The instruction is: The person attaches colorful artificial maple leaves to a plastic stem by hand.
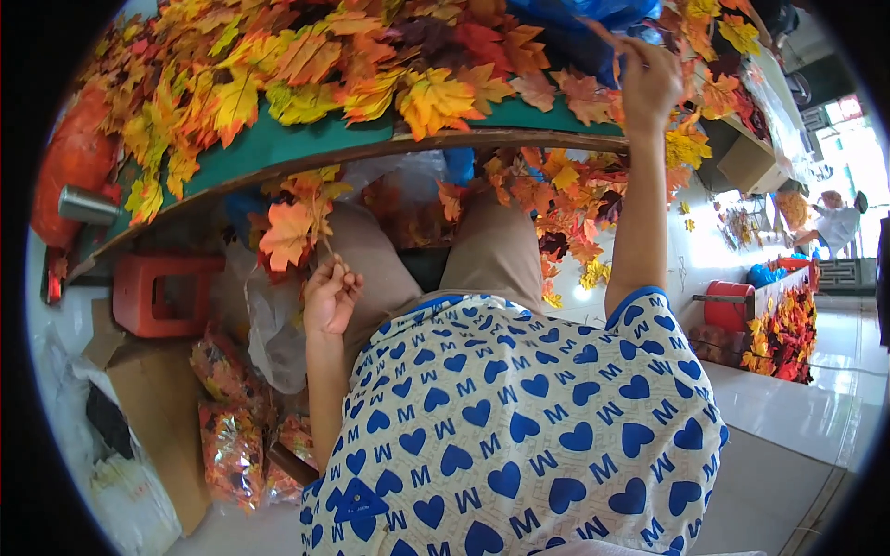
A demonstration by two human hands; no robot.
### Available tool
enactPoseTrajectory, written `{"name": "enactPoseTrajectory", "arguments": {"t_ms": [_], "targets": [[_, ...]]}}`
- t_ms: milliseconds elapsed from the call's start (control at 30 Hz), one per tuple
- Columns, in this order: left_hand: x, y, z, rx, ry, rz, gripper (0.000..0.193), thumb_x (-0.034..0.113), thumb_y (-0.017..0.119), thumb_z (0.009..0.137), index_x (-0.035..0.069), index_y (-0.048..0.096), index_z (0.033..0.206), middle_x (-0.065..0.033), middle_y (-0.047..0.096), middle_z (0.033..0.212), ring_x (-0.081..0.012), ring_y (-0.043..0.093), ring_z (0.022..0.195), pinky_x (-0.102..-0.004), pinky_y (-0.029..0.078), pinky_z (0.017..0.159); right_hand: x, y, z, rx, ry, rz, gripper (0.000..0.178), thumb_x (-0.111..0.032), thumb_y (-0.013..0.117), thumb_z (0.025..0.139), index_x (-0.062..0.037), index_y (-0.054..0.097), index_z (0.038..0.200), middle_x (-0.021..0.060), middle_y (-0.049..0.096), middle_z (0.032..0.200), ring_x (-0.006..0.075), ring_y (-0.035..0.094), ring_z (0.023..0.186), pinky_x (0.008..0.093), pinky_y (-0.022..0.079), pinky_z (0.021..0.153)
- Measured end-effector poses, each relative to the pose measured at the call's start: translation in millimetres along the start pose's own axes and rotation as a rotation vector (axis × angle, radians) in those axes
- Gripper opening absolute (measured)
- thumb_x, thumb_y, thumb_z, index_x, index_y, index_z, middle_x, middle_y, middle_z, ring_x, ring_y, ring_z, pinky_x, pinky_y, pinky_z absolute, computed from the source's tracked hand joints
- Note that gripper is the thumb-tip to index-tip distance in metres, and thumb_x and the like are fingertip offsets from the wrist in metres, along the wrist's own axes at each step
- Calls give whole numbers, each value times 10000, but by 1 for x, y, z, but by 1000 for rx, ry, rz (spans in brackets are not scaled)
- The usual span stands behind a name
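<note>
My left hand, low in front of the table edge above my left thigh, is closed in a pinch on the stems of a bunch of artificial maple leaves. The bunch is orange and yellow and points away from me. Over the far right part of the table my right hand is raised, its fingers closed on a thin orange artificial leaf seen nearly edge-on. Just beyond that hand lies a blue plastic bag. A heap of loose artificial maple leaves in yellow, orange and dark red covers the green table.
Below the table edge at left stands a red plastic stool. Near it are a cardboard box and clear bags of leaves. More leaves hang beside my right knee. A person is far off at right, past a red container.
</note>
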State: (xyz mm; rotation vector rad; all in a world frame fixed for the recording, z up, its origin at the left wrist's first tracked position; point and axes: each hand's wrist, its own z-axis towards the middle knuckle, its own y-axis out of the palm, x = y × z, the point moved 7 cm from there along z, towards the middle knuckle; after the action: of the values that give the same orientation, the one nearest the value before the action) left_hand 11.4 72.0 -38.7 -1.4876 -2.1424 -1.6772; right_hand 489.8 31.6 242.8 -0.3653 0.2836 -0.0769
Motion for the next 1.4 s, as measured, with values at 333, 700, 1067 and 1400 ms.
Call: {"name": "enactPoseTrajectory", "arguments": {"t_ms": [333, 700, 1067, 1400], "targets": [[11, 92, -25, -71, 245, 145, 155, 43, 541, 892, 5, 547, 1042, -30, 575, 851, -103, 589, 720, -331, 559, 751, -193, 71, -227, -591, 1331, 1412, 117, -148, 634, 866, -41, 586, 873, 11, 589, 774, 85, 561, 651, 189, 449, 549], [21, 84, -30, -4, 382, 190, 176, 37, 542, 891, -11, 521, 1059, -60, 601, 910, -109, 595, 728, -332, 566, 719, -257, 85, -267, -856, 1183, 1530, 213, -71, 684, 801, 10, 624, 988, 52, 651, 904, 112, 617, 776, 230, 503, 665], [18, 89, -30, -1, 370, 217, 179, 27, 548, 877, -15, 524, 1050, -59, 602, 851, -110, 594, 694, -329, 575, 688, -257, 88, -285, -865, 1534, 1582, 236, -56, 688, 794, -3, 601, 1006, 47, 635, 836, 118, 613, 665, 213, 505, 597], [14, 84, -26, 6, 334, 245, 161, 26, 560, 867, -8, 546, 1023, -42, 593, 798, -101, 591, 675, -322, 578, 663, -258, 84, -283, -917, 1481, 1563, 196, -47, 683, 794, -3, 601, 966, 44, 630, 810, 110, 602, 629, 212, 496, 565]]}}
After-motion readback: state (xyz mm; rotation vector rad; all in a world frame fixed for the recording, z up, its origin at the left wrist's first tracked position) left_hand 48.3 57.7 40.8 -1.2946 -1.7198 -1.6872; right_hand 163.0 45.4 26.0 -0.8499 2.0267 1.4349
